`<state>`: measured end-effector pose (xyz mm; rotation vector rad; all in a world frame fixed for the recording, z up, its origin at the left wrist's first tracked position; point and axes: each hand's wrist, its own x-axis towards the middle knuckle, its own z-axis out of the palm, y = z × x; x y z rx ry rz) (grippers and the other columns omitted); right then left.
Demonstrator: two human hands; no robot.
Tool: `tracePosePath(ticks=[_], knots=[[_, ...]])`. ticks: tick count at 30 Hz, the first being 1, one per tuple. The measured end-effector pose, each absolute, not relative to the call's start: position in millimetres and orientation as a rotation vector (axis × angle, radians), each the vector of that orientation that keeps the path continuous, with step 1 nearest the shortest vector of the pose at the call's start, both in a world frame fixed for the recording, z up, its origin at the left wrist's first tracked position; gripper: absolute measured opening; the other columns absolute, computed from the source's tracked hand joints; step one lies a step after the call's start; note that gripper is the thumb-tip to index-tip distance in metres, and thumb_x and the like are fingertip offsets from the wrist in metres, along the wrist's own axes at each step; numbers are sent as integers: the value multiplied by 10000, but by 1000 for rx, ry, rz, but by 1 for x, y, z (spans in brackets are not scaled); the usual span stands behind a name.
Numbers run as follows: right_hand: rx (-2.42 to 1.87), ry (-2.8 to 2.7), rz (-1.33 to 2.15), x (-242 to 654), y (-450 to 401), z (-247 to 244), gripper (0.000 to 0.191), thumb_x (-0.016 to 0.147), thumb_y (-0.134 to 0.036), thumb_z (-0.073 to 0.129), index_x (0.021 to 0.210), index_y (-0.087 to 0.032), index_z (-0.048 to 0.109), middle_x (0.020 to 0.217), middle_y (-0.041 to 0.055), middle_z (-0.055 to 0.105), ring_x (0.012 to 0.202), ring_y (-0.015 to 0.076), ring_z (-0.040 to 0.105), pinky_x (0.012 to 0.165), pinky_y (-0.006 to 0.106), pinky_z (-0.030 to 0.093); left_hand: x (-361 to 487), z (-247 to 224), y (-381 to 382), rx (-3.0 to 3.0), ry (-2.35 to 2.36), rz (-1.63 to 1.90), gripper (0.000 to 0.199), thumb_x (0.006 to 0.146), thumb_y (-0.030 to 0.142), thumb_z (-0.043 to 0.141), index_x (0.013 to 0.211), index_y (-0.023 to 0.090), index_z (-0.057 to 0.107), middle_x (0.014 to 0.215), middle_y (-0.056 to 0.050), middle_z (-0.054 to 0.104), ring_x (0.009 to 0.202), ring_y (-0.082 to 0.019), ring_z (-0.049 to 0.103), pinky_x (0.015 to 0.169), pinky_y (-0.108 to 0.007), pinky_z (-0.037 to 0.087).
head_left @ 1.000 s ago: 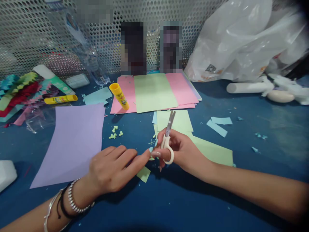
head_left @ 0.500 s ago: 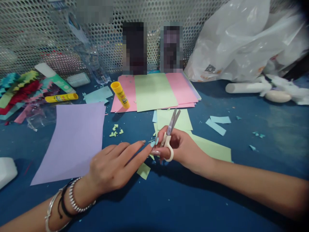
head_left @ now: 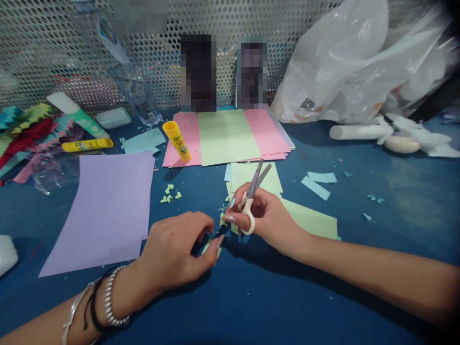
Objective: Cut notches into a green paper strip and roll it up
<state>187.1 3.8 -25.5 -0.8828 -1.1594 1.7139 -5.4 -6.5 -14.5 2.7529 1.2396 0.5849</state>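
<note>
The left hand (head_left: 176, 249) has drawn its fingers in since a second ago, now curled and pinching at a small green paper scrap (head_left: 212, 247) just left of the scissors (head_left: 251, 196). The right hand (head_left: 268, 215) grips the scissors, blades now parted. A purple sheet (head_left: 104, 211) lies further left, a glue stick (head_left: 176, 140) behind; nothing blocks the hands.

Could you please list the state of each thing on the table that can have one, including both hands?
Scissors: blades open, pointing away, held in the right hand.
Right hand: fingers through the scissor handles.
Left hand: fingers curled down onto a small green paper scrap.
Standing glue stick: tilted, uncapped.
Lying glue stick: flat on the table.
Purple sheet: flat, uncut.
Plastic bag: crumpled.
</note>
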Motion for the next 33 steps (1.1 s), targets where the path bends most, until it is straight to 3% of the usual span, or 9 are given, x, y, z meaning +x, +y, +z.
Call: tracePosePath(ticks=[3,15,21,25,33], knots=[[-895,-1227,1727,187,2,-25,281,666,-169,720,807,-188,478,710,-35,571,588,64,501,561,197,427,-5,-15,-9,2779,1191,595,156,840,325,494,761,196,532,533,50,495,452,-106,457,472,-230,311],[-1018,-1471,1633,187,-2,-22,184,767,-271,634,840,-197,482,746,-36,530,654,67,500,614,203,417,-8,-18,-5,2925,962,535,223,879,191,372,663,187,427,551,25,440,476,-129,380,472,-263,250],[-991,-1335,1733,187,-1,-19,204,804,-343,590,888,-206,464,701,-39,555,616,63,527,542,173,429,-9,-17,-4,2910,969,585,239,873,194,376,636,188,411,534,26,428,467,-124,366,467,-258,248],[-959,-1381,1862,187,-1,-18,210,791,-351,601,879,-169,546,621,-22,573,585,82,580,481,156,440,-9,-16,-5,2934,949,567,259,882,199,366,633,186,436,530,20,446,467,-124,383,467,-259,252],[-991,-1381,1855,189,-1,-18,231,763,-359,621,834,-140,600,542,-19,580,457,67,554,396,138,442,-8,-14,-5,3030,916,632,266,866,189,406,602,188,435,499,25,424,447,-121,366,458,-266,231]])
